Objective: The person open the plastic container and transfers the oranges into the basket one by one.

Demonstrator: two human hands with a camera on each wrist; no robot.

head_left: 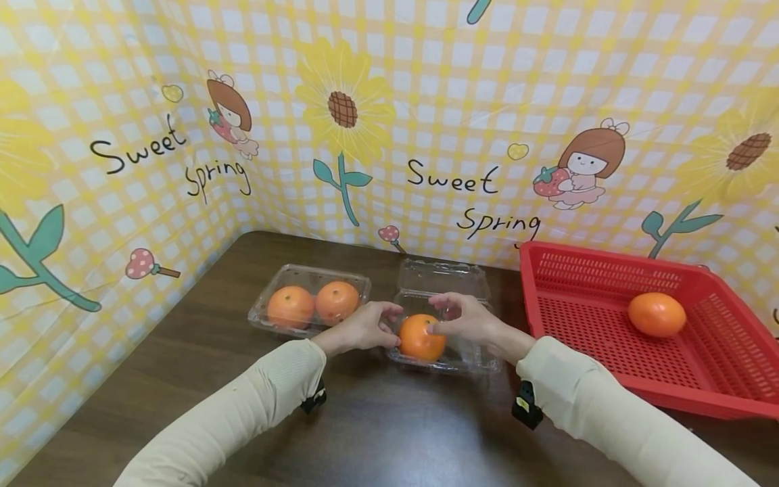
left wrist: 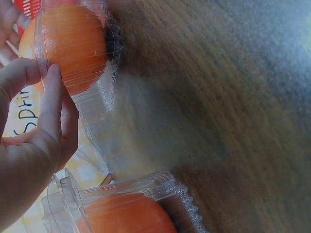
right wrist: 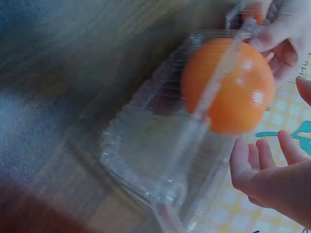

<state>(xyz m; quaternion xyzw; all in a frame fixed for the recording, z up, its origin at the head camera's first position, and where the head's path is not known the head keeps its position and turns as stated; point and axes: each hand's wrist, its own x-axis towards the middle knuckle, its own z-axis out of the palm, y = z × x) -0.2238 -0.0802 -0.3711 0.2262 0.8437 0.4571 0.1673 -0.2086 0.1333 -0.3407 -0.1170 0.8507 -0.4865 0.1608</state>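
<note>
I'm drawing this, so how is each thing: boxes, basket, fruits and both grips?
Left clear plastic box, closed, holding two round orange fruits.
Right clear plastic box, lid open, holding one round orange fruit.
Red plastic basket, open-topped, holding another orange fruit.
Left grip, pinching the right box's rim.
Right grip, open beside that box's fruit.

Four orange fruits (head_left: 420, 338), two clear plastic boxes (head_left: 443, 279), one red basket (head_left: 584, 325), one table (head_left: 377, 419) and two hands (head_left: 363, 327) show.
</note>
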